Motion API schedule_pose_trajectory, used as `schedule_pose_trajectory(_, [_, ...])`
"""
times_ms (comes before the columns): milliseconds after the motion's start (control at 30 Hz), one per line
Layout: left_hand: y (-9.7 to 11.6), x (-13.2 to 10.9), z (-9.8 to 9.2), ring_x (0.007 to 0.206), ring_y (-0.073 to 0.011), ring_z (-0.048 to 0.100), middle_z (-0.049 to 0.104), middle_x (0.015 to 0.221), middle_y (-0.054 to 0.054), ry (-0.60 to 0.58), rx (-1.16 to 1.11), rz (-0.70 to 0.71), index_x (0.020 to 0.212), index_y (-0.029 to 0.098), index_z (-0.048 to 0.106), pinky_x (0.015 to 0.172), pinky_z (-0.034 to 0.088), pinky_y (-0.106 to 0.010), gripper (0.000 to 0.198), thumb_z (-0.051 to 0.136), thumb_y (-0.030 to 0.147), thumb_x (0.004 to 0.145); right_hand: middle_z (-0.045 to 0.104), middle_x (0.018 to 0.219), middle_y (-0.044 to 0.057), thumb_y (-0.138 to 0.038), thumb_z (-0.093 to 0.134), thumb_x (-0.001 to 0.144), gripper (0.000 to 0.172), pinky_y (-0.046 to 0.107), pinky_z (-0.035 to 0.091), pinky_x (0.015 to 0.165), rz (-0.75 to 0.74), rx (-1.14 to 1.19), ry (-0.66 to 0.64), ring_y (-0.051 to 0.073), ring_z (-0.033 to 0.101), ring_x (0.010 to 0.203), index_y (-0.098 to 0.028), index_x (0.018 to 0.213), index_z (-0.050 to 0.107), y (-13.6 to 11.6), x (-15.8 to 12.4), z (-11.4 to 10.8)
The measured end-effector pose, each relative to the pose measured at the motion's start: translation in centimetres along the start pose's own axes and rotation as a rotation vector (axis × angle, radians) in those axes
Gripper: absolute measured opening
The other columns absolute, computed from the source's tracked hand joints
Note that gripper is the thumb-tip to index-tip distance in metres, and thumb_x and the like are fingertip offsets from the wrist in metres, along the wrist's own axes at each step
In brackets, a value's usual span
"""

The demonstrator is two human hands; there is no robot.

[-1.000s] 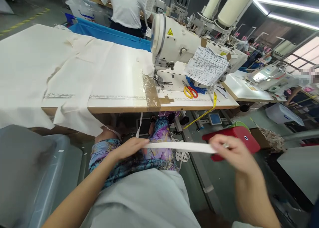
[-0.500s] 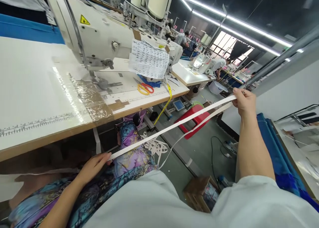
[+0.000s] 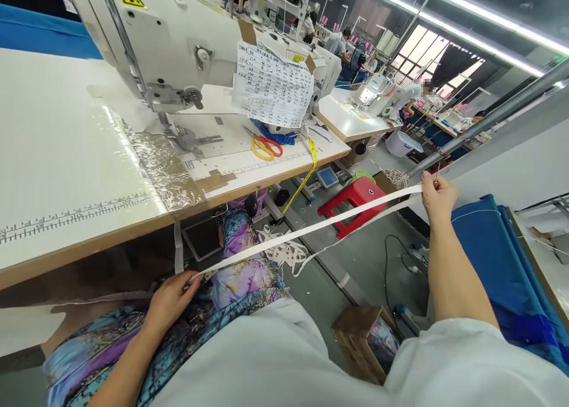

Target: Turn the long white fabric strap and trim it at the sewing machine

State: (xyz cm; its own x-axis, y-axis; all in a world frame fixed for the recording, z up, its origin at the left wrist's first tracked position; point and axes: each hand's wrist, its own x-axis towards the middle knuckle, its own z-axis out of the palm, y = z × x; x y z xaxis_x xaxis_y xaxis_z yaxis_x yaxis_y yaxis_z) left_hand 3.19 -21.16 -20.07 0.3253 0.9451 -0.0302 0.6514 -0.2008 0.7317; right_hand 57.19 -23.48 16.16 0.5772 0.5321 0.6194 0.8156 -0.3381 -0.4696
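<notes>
A long white fabric strip (image 3: 311,230) runs taut between my two hands. My left hand (image 3: 171,298) pinches one end over my patterned lap, just below the table edge. My right hand (image 3: 436,196) grips the other end, arm stretched out to the right at about table height. A loose pile of the same white strip (image 3: 284,254) lies on the floor under the taut part. The white sewing machine (image 3: 178,45) stands on the table above my left hand.
Orange-handled scissors (image 3: 265,147) and a yellow tape measure (image 3: 306,173) lie on the wooden-edged table (image 3: 111,229). A printed paper sheet (image 3: 272,87) hangs on the machine. A red stool (image 3: 355,202) and a small box (image 3: 362,342) are on the floor. Blue fabric (image 3: 493,259) lies right.
My right hand pulled the strip out from my lap far to the right, stretching it long. The view swung right. In the last half second both hands barely shifted.
</notes>
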Motion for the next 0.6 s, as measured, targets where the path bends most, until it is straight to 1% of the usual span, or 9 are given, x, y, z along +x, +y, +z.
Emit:
schedule_pose_trajectory(67, [0.1,-0.1,-0.1,0.074,-0.0229,0.066,0.074,0.084,-0.008,0.01,0.041,-0.058,0.091,0.02,0.071,0.066,0.048,-0.027,0.047,0.04,0.055,0.085,0.026,0.048,-0.006,-0.02,0.061,0.086,0.039,0.031,0.022,0.057,-0.021,-0.083,0.046,0.012,0.024,0.052,-0.022,0.052,0.04,0.5,-0.3,0.7])
schedule_pose_trajectory(167, [-0.2,-0.4,-0.3,0.072,-0.022,0.067,0.075,0.085,-0.008,0.011,0.085,-0.178,0.099,0.019,0.071,0.061,0.045,-0.026,0.044,0.042,0.048,0.084,0.026,0.048,-0.005,-0.021,0.059,0.086,0.043,0.032,0.021,0.059,-0.055,-0.175,0.093,0.013,0.026,0.054,-0.023,0.052,0.033,1.1,-0.6,1.7])
schedule_pose_trajectory(233, [-0.9,-0.6,-0.4,0.068,-0.0208,0.068,0.075,0.083,-0.006,0.009,0.089,-0.245,0.104,0.019,0.071,0.059,0.044,-0.025,0.043,0.043,0.046,0.085,0.029,0.049,-0.004,-0.025,0.058,0.087,0.042,0.031,0.021,0.059,-0.086,-0.207,0.092,0.013,0.028,0.054,-0.023,0.053,0.032,1.4,-0.5,2.3])
schedule_pose_trajectory(333, [-2.5,-0.7,-0.3,0.062,-0.0191,0.068,0.076,0.082,-0.004,-0.03,0.041,-0.306,0.105,0.022,0.071,0.058,0.046,-0.025,0.041,0.045,0.046,0.085,0.033,0.051,-0.004,-0.034,0.055,0.088,0.038,0.029,0.024,0.058,-0.154,-0.223,0.081,0.013,0.032,0.054,-0.022,0.057,0.036,1.4,0.1,3.4])
schedule_pose_trajectory(433, [-4.2,-0.8,0.4,0.06,-0.0205,0.07,0.077,0.08,0.0,-0.153,-0.054,-0.303,0.096,0.026,0.073,0.06,0.053,-0.026,0.037,0.049,0.049,0.078,0.033,0.052,-0.004,-0.042,0.052,0.089,0.039,0.028,0.026,0.058,-0.239,-0.209,0.071,0.013,0.033,0.055,-0.021,0.059,0.037,0.5,1.3,4.9])
schedule_pose_trajectory(533, [-5.7,-1.0,1.6,0.076,-0.026,0.075,0.078,0.08,0.002,-0.262,-0.114,-0.237,0.082,0.03,0.073,0.069,0.059,-0.03,0.032,0.051,0.05,0.073,0.032,0.053,-0.004,-0.046,0.05,0.09,0.042,0.027,0.028,0.058,-0.316,-0.172,0.064,0.013,0.034,0.055,-0.021,0.06,0.037,-1.4,2.5,6.8])
schedule_pose_trajectory(600, [-6.7,-1.2,2.3,0.083,-0.0287,0.075,0.078,0.081,0.002,-0.284,-0.11,-0.219,0.078,0.03,0.073,0.074,0.061,-0.034,0.032,0.05,0.051,0.071,0.033,0.054,-0.003,-0.051,0.046,0.092,0.045,0.027,0.029,0.059,-0.383,-0.124,0.067,0.013,0.035,0.055,-0.021,0.06,0.036,-3.3,3.2,8.1])
